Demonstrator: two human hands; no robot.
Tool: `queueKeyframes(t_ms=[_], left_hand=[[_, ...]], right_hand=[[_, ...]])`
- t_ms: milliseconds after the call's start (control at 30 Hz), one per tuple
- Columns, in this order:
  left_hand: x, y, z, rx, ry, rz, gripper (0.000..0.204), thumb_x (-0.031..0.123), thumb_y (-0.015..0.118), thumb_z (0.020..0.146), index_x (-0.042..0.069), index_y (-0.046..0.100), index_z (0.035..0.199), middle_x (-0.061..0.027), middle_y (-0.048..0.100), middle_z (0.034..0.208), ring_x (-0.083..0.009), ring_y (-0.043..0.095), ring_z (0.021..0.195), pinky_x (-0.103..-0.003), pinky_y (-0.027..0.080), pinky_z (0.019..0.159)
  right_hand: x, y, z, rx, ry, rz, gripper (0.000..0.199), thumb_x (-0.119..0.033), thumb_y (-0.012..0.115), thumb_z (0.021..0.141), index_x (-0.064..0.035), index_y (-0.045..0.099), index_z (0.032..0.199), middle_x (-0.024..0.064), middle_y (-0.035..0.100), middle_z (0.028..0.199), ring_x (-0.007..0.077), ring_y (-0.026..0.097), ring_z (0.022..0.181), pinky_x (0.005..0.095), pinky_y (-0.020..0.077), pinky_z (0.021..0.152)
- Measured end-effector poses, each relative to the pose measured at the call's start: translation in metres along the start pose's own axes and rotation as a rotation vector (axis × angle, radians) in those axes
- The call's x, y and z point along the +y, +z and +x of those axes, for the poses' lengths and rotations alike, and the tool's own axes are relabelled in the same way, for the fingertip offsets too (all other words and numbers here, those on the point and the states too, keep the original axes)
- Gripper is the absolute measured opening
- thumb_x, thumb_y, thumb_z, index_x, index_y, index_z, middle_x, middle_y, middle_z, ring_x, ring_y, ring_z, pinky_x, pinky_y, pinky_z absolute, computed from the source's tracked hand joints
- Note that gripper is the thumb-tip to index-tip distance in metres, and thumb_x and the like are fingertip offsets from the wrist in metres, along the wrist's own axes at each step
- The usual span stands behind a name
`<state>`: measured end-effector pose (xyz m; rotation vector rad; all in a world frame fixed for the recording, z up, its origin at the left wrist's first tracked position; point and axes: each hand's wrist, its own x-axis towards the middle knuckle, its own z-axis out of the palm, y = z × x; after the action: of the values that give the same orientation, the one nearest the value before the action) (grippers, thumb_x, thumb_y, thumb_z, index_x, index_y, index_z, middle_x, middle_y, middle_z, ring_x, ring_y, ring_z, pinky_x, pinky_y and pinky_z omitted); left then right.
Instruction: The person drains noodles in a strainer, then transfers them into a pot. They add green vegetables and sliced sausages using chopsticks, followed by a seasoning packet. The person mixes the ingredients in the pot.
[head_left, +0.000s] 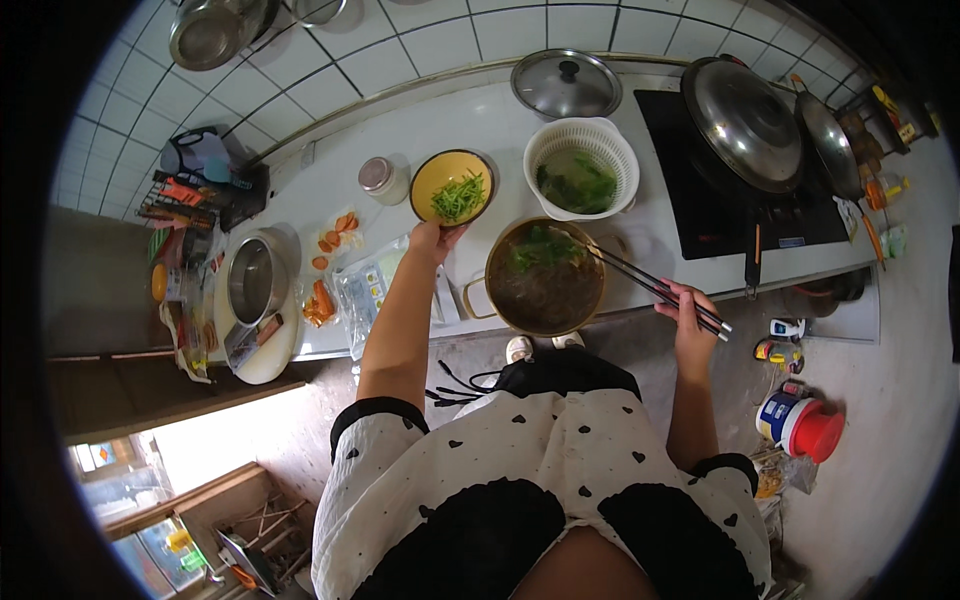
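My left hand (pixel 436 240) grips the near rim of a round yellow bowl with a dark edge (pixel 452 186), fingers clamped on it, so the bowl sits at twelve o'clock from that hand, directly beyond my fingertips on the white counter (pixel 470 120). Inside the bowl lies a small heap of thin-cut green strips, bright against the yellow.

My right hand (pixel 688 312) is closed around a pair of long dark chopsticks (pixel 655 285). They run out toward ten o'clock from that hand, and their tips reach over the rim of a round brass-coloured metal pot with a side handle (pixel 545 277). The pot stands at the counter's near edge, at about nine o'clock from my right hand and at four o'clock from the yellow bowl, close beside my left wrist. It holds brownish liquid with what look like pale strands, and a clump of green leaves floats at its far side.

Just beyond the pot, at twelve o'clock from it, stands a white plastic colander basket (pixel 582 166) with dark leafy greens in it. A small glass jar with a metal lid (pixel 382 179) sits at nine o'clock from the yellow bowl, near it but apart.
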<state>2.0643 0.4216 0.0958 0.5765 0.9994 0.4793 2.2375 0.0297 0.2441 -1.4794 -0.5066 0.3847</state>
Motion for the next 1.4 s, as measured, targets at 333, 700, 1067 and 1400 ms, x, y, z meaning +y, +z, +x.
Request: queueKeyframes(t_ms=[333,700,1067,1400], left_hand=[[0.025,0.019,-0.115,-0.181,0.299,0.208,0.042,-0.005,0.038,0.082,0.008,0.026,0.120,-0.0139,0.051,0.108,-0.0276,0.061,0.087,-0.030,0.057,0.061],[-0.019,0.039,-0.199,-0.341,0.204,0.162,0.070,-0.013,0.038,0.073,0.017,0.014,0.131,-0.0134,0.042,0.119,-0.0303,0.054,0.103,-0.039,0.056,0.071],[-0.023,0.013,-0.197,-0.280,0.500,0.509,0.077,-0.011,0.051,0.069,0.016,0.015,0.132,-0.0103,0.036,0.124,-0.0201,0.048,0.106,-0.027,0.049,0.071],[-0.039,0.024,-0.202,-0.192,0.806,0.829,0.071,-0.007,0.063,0.065,0.008,0.028,0.125,-0.0111,0.032,0.122,-0.0280,0.036,0.117,-0.029,0.054,0.075]], right_hand=[[-0.013,0.026,0.008,-0.122,-0.012,0.371,0.026,-0.016,0.042,0.092,0.0062,0.054,0.098,0.0210,0.059,0.100,0.0245,0.062,0.084,0.0297,0.0549,0.063],[-0.011,0.140,0.007,-0.463,-0.094,0.306,0.020,-0.006,0.048,0.089,0.0052,0.057,0.102,0.0151,0.058,0.104,0.0215,0.061,0.088,0.0276,0.0564,0.064],[0.017,0.114,-0.001,-0.481,0.025,0.258,0.022,-0.012,0.046,0.091,0.0064,0.056,0.099,0.0193,0.057,0.106,0.0241,0.061,0.086,0.0301,0.0553,0.069],[0.044,0.122,-0.013,-0.400,-0.005,0.332,0.017,-0.006,0.050,0.088,0.0051,0.059,0.098,0.0139,0.059,0.101,0.0190,0.061,0.087,0.0286,0.0551,0.071]])
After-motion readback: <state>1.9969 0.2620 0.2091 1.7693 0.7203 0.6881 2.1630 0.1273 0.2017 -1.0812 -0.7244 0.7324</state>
